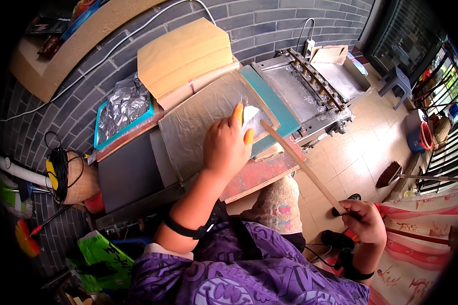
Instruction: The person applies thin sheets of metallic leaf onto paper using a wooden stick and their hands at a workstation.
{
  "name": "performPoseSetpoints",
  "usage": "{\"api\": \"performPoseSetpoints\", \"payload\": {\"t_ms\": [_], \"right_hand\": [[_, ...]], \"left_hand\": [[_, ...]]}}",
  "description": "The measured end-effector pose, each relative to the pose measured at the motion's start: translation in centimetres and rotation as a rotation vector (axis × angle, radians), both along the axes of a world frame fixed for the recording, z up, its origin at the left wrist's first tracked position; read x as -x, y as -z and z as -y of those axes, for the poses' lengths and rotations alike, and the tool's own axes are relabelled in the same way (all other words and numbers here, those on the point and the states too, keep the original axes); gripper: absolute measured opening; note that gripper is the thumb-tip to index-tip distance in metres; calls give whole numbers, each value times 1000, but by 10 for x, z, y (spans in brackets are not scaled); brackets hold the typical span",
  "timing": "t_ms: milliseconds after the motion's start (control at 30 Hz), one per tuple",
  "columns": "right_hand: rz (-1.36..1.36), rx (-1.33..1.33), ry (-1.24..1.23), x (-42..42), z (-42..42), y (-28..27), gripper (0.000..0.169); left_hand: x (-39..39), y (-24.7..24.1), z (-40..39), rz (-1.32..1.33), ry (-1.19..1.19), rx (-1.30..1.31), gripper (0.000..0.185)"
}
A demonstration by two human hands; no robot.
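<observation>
My left hand (228, 143), with orange covers on two fingertips, is over a thin wrinkled sheet (192, 122) on the bench. Beside those fingertips lies a small shiny silvery piece (250, 113); whether the fingers grip it is unclear. My right hand (364, 221) is closed on the lower end of a long thin wooden stick (305, 167), whose far tip reaches the sheet's right part. Under the sheet's right edge shows a ribbed teal mat (274, 99). A tall stack of yellowish paper (185, 57) stands behind the sheet.
A teal-rimmed tray (152, 110) of crumpled silvery foil stands at the back left. A metal frame machine (309, 87) is beyond the mat at right. A dark board (129, 171) lies at left. A blue stool (397, 82) stands on the tiled floor near a broom (389, 175).
</observation>
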State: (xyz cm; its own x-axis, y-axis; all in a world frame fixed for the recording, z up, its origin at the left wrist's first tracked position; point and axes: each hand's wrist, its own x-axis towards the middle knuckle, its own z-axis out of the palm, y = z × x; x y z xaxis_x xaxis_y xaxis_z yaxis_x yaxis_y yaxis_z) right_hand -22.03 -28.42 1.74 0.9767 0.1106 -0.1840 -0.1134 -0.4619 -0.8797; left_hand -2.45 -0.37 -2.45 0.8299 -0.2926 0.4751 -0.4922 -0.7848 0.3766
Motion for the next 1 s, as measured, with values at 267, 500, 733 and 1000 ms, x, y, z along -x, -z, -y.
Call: {"api": "performPoseSetpoints", "payload": {"t_ms": [267,500,733,1000], "right_hand": [[-33,-58,72,0,-2,3,27],[-30,-112,52,-19,-24,-2,26],[52,-118,7,-55,-52,11,23],[-31,-127,-55,-82,-65,18,24]], "left_hand": [[-19,-4,-11,-40,-108,368,50],[-25,-8,-34,71,-95,621,54],[-20,-10,-34,86,-98,567,54],[-8,-10,-28,126,112,462,53]]}}
